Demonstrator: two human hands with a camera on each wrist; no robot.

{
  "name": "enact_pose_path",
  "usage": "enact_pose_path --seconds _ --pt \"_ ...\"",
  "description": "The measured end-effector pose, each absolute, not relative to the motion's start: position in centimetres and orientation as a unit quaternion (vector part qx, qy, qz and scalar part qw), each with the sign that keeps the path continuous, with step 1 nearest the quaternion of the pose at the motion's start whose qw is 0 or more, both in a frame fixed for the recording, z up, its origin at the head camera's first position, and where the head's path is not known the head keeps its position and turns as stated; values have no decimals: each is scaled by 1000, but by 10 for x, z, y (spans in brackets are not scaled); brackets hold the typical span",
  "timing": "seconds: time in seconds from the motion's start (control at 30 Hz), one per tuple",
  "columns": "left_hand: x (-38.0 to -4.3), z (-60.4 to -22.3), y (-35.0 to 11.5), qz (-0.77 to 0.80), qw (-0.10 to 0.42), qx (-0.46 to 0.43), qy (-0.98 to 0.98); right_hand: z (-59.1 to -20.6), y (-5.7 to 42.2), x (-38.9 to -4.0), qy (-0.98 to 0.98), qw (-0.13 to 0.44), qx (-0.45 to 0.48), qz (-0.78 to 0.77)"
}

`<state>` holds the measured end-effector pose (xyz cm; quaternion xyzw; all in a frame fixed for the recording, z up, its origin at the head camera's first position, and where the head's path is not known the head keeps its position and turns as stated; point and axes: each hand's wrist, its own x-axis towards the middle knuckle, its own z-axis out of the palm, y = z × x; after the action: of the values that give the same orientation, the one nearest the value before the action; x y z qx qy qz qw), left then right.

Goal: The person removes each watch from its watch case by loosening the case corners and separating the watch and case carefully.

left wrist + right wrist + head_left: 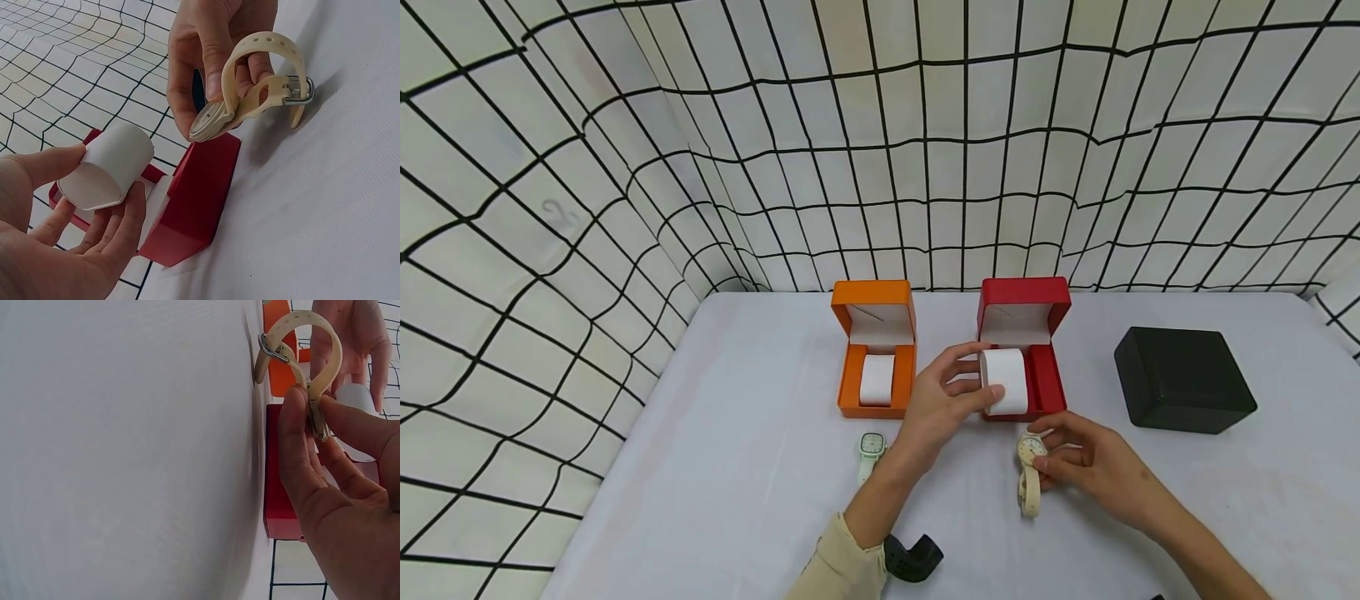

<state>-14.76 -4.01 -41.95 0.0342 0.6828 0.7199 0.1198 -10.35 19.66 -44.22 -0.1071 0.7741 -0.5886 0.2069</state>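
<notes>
My left hand (934,408) grips a white watch cushion (1006,383) between thumb and fingers, at the left half of an open red watch box (1026,292). In the left wrist view the cushion (115,159) is a hollow-looking roll, tilted. Just right of and below that box, my right hand (1097,467) pinches a cream wristwatch (1030,497) by its case. Its strap (265,39) is buckled into a loop and hangs down toward the table. The right wrist view shows thumb and fingers on the watch case (317,422).
An open orange watch box (872,293) with a white cushion (877,379) stands to the left. A mint watch (872,446) lies partly behind my left forearm. At right sits a closed black box (1183,375). A black curved piece (913,560) is beside my left sleeve. Black-gridded walls (887,175) enclose the table.
</notes>
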Motion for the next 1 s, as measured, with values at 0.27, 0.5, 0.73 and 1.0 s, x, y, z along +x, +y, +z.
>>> enact_pose_path --seconds 0.27,0.5,0.73,1.0 --pt "-147 -420 -40 716 123 32 686 -443 195 -104 786 212 -104 -571" --pt "-147 -421 -39 715 122 31 688 -446 193 -103 815 200 -97 -535" --pt "-148 -422 -39 712 120 31 691 -448 191 -102 848 174 -107 -490" --pt "-148 -424 -39 715 119 36 688 -448 188 -100 863 146 -126 -468"
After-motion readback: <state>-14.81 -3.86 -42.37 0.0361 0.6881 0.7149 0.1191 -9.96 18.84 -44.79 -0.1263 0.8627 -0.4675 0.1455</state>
